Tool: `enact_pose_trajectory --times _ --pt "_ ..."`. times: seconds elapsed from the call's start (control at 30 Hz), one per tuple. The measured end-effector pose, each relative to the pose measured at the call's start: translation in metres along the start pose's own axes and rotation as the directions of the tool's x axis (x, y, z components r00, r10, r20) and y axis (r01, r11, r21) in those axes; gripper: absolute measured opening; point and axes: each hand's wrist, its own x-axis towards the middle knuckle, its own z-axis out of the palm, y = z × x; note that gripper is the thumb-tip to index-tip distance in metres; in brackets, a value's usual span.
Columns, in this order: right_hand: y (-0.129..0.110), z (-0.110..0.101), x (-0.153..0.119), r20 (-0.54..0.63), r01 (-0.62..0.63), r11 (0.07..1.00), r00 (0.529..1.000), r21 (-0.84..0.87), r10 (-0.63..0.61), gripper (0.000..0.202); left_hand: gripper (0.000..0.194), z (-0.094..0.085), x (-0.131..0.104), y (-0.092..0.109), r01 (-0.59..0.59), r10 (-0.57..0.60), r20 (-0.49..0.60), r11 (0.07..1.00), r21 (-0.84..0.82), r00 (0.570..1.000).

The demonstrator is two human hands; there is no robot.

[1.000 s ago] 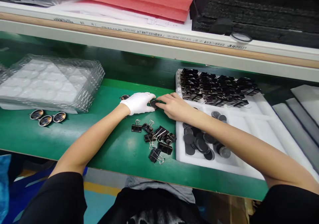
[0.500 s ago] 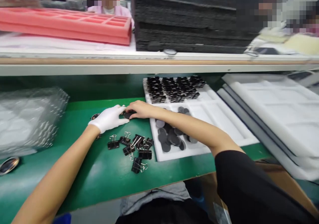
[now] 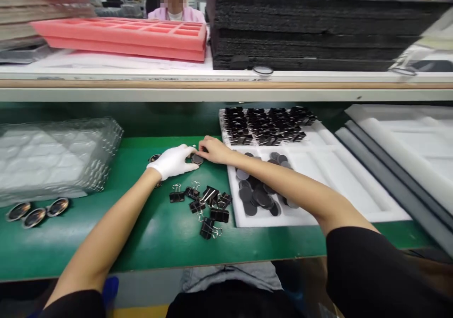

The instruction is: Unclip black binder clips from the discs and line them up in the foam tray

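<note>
My left hand (image 3: 173,161), in a white glove, holds a dark round disc (image 3: 197,159) between thumb and fingers over the green table. From the right, my bare right hand (image 3: 214,150) touches the disc's edge with its fingertips pressed together; whether it grips anything else is too small to tell. Round pieces (image 3: 155,158) show partly behind the glove. Several black binder clips (image 3: 211,195) lie in front of my hands. To the right, a white foam tray (image 3: 314,155) holds rows of black clips (image 3: 265,125) and loose dark discs (image 3: 262,196).
Clear plastic trays (image 3: 53,157) are stacked at left, with three round pieces (image 3: 34,217) before them. More foam trays (image 3: 417,153) lie at right. A shelf (image 3: 141,94) behind bears pink foam (image 3: 123,39) and black foam blocks (image 3: 304,30). A person (image 3: 175,13) is beyond.
The view has shifted left, bringing more round pieces into sight. My right hand has drawn back slightly from over the disc to its edge, leaving more of the disc visible.
</note>
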Motion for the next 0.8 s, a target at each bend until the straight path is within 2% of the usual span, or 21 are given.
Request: enact_pose_trajectory --times 0.1,0.2,0.27,0.3,0.37,0.43,0.53,0.63,0.7,0.8 --pt "-0.002 0.0 -0.001 0.027 -0.017 1.0 0.999 -0.002 0.017 0.021 0.058 0.0 -0.001 0.0 -0.003 0.003 -0.001 1.0 -0.013 1.0" --pt "-0.009 -0.008 -0.005 -0.043 -0.064 0.996 0.997 -0.064 0.061 0.022 0.061 0.001 -0.001 0.0 -0.001 0.0 -0.017 1.0 -0.016 1.0" --pt "-0.02 -0.017 -0.01 -0.04 0.023 0.999 0.999 -0.044 -0.024 0.019 0.059 0.002 -0.001 0.0 -0.017 0.017 -0.027 1.0 -0.001 0.999" --pt "-0.027 -0.021 -0.013 0.011 0.104 0.995 0.995 0.003 -0.104 0.019 0.055 0.002 0.0 0.0 -0.028 0.028 -0.018 1.0 0.009 0.999" --pt "-0.043 -0.028 -0.021 0.175 0.219 0.968 0.955 0.123 -0.238 0.026 0.048 0.003 0.001 0.001 -0.049 0.048 0.022 0.998 0.027 0.999" --pt "-0.058 -0.029 -0.028 0.333 0.211 0.962 0.907 0.173 -0.258 0.028 0.047 0.002 0.001 0.003 -0.04 0.038 0.04 0.998 0.038 0.998" --pt "-0.067 -0.026 -0.033 0.43 0.088 0.979 0.889 0.183 -0.16 0.012 0.049 -0.001 -0.002 0.005 0.056 -0.057 0.007 0.994 0.091 0.998" --pt "-0.056 -0.027 -0.032 0.342 -0.066 0.975 0.94 0.213 -0.011 0.01 0.064 -0.006 -0.006 0.003 0.113 -0.109 -0.032 0.98 0.163 0.993" --pt "-0.042 -0.032 -0.03 0.232 -0.175 0.964 0.964 0.202 0.126 0.009 0.077 -0.009 -0.008 -0.001 0.037 -0.034 -0.023 0.985 0.167 0.999" --pt "-0.024 -0.04 -0.028 0.13 -0.266 0.957 0.959 0.113 0.252 0.013 0.066 -0.011 -0.007 -0.006 -0.091 0.084 0.06 0.988 0.125 0.995"
